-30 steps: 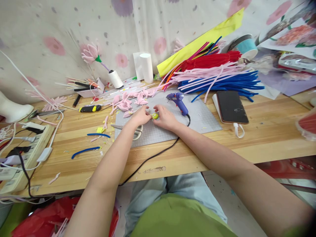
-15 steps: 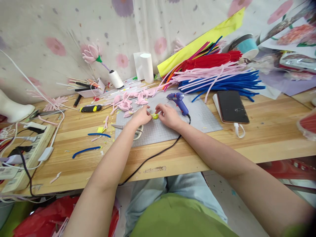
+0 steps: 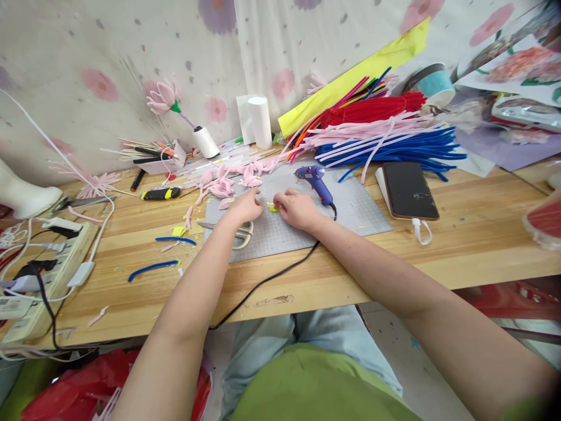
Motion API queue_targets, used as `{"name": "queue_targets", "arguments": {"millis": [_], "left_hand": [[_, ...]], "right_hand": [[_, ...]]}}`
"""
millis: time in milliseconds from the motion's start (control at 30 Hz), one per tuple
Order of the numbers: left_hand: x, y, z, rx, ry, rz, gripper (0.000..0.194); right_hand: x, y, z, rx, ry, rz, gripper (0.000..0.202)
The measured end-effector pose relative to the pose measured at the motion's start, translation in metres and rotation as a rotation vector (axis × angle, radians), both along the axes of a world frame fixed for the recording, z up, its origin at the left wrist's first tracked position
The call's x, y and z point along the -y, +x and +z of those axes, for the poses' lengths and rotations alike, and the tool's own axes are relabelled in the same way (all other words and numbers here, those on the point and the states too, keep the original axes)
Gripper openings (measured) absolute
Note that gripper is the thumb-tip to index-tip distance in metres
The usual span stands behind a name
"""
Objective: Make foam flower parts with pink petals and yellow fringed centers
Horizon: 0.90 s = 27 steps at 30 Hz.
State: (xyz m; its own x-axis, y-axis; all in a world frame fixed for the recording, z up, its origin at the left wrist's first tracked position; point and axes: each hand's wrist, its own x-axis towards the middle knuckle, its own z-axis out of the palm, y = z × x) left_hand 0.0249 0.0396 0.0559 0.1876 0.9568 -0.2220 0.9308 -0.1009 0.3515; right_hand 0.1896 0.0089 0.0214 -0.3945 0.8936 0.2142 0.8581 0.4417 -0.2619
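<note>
While the right hand [image 3: 298,210] pinches it above the grey mat [image 3: 363,225], the small yellow piece [image 3: 274,207] sticks out leftward from the fingertips. Its long axis seems to run roughly left to right; too small to tell which end is which. Right fingers: narrow, bent, closed on the piece. Left hand [image 3: 246,206]: fingers curved, thumb a little apart, nothing visible between them. It hovers at the near side of the pink petals [image 3: 221,186] — whether it touches them, cannot tell.

Scissors [image 3: 243,235] lie partly under the left forearm, blades pointing left, handles right. The blue glue gun [image 3: 319,182] lies on the mat beyond the right hand, nozzle leftward, handle slanting down toward its black cord.

Containers: a small open box [image 3: 169,164] at back left, packed with sticks and dark pens, their ends fanning left. A clear tub [image 3: 543,225] at the right edge of the table [image 3: 307,292] shows red contents.

Behind the mat, bundled stems in layers — red [image 3: 372,110], pink [image 3: 368,132], blue [image 3: 407,147] — lengthwise left to right. Phone [image 3: 409,190] tilted on a white stand, right of the mat.
</note>
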Motion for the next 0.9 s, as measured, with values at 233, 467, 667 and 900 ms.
{"name": "queue_targets", "arguments": {"millis": [233,467,667,900], "left_hand": [[-0.002,-0.002,-0.007,0.119,0.155,0.179,0.041],[0.005,0.014,-0.027,0.259,0.090,0.207,0.046],[0.008,0.014,-0.031,0.319,0.089,0.229,0.046],[-0.005,0.007,-0.032,0.365,0.024,0.245,0.046]], "right_hand": [[0.001,0.000,0.003,0.072,-0.001,0.025,0.026],[0.001,0.002,0.004,0.082,-0.017,0.034,0.026],[0.000,0.003,0.004,0.070,-0.024,0.031,0.025],[-0.002,0.005,0.001,0.030,-0.033,0.047,0.027]]}}
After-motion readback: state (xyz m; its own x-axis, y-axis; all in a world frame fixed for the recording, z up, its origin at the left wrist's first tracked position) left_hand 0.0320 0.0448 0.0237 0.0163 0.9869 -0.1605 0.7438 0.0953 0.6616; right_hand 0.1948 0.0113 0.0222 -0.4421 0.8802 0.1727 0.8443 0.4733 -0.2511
